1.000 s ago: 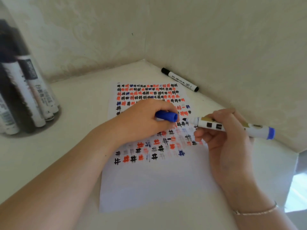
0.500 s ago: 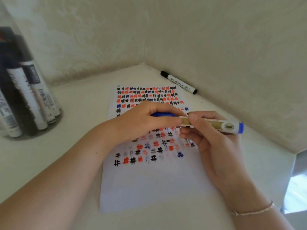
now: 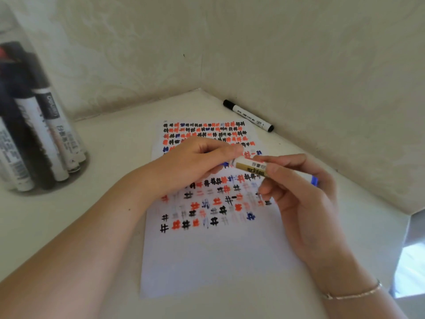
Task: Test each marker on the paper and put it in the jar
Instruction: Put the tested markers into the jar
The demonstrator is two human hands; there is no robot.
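The left hand (image 3: pixel 195 164) grips the blue cap (image 3: pixel 225 164); the right hand (image 3: pixel 299 189) holds the marker (image 3: pixel 250 168), likely to close it for the jar (image 3: pixel 34 125).

Left grip (image 3: pixel 195 161) curled, fingertips meeting right grip (image 3: pixel 296 180); right grip pinching with thumb and fingers, thin bracelet on wrist; both forearms extended.
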